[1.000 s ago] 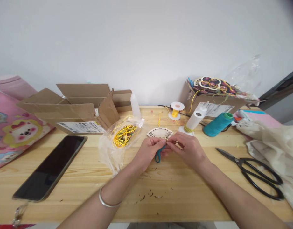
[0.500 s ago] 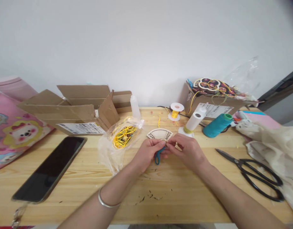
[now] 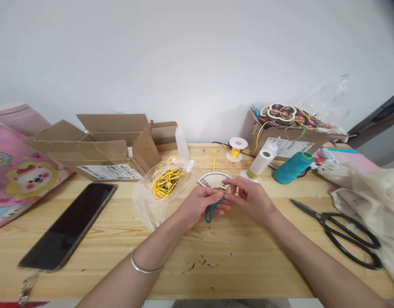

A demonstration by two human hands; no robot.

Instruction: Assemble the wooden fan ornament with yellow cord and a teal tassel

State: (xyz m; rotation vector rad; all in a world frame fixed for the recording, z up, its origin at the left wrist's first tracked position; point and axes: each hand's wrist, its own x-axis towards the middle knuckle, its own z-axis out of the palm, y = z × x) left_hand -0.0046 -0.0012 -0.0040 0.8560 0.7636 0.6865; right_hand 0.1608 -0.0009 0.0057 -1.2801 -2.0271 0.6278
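My left hand (image 3: pixel 198 205) is curled around a small teal loop of cord (image 3: pixel 210 211) at the middle of the wooden table (image 3: pixel 119 239). My right hand (image 3: pixel 250 199) meets it from the right, fingers pinched at the lower edge of a pale wooden fan-shaped piece (image 3: pixel 214 179). The fan piece lies flat just beyond both hands, with a short yellow thread (image 3: pixel 214 161) running from its top. What the right fingertips pinch is too small to make out.
A clear bag of yellow cord (image 3: pixel 163 184) lies left of the hands, a phone (image 3: pixel 68 224) further left. Open cardboard boxes (image 3: pixel 97 145) stand behind. A yellow spool (image 3: pixel 237 149), white spool (image 3: pixel 259 164), teal spool (image 3: pixel 293 167) and black scissors (image 3: pixel 342 233) are on the right.
Both hands have shifted slightly left and closer to the fan piece. The right hand's fingers have moved up onto the fan's lower edge.
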